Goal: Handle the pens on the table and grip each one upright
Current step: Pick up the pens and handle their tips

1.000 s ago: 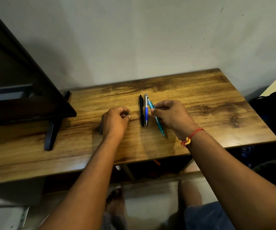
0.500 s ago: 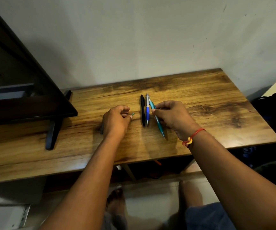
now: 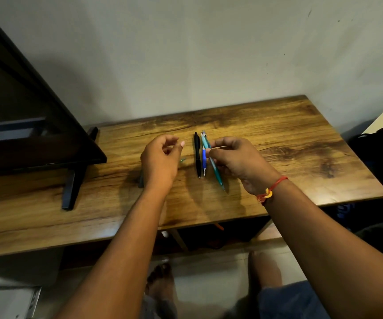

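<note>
Slanting across the fingers of the right grip [image 3: 238, 160], the teal pen [image 3: 217, 173] is a slim, see-through blue-green stick with a pale cap end and a fine point. The thumb and forefinger pinch it on its upper half; the cap end points away toward the wall [image 3: 209, 54] and the tip angles down toward the person and to the right. It is tilted, not upright, and whether the tip touches the wood cannot be told. Its cap end crosses over the top of the blue pen [image 3: 204, 161], which has a blue barrel and a white upper part and lies flat. Just left of that, parallel to it, lies the black pen [image 3: 197, 155], thicker and matt. Both rest near the middle of the desk [image 3: 301, 143], a brown board with dark grain. Left of the black pen hovers the left grip [image 3: 160, 160], its fingers loosely curled with nothing seen between them. Beneath it a green-tipped pen [image 3: 182, 160] lies on the wood, mostly hidden by the hand. A red and yellow thread bracelet [image 3: 269, 191] circles the right wrist. On the desk's left end stands a dark screen [image 3: 24, 134] on a black foot [image 3: 71, 187]. Below the desk's edge, bare feet [image 3: 160, 286] show on a pale floor.
</note>
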